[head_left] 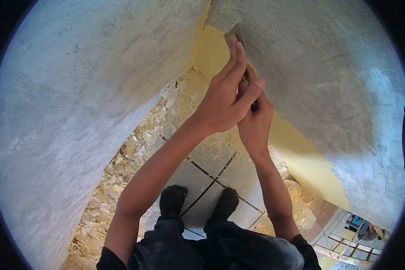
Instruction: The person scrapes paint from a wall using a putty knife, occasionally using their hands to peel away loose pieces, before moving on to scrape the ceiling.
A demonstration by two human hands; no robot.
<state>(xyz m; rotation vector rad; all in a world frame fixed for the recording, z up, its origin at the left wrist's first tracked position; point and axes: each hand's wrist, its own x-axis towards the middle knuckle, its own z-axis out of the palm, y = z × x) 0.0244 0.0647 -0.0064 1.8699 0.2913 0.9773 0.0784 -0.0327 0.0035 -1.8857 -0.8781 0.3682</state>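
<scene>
A flat scraper blade lies against the wall at the top centre, where yellow paint meets bare grey plaster. Its handle is mostly hidden in my right hand, whose fingers are wrapped round it. My left hand is beside and partly over the right one, with its stretched fingertips pressing on the blade and its thumb crossing above the right hand.
Grey plaster walls rise on the left and right. Yellow paint flakes litter the tiled floor round my feet. A ladder-like frame shows at the lower right.
</scene>
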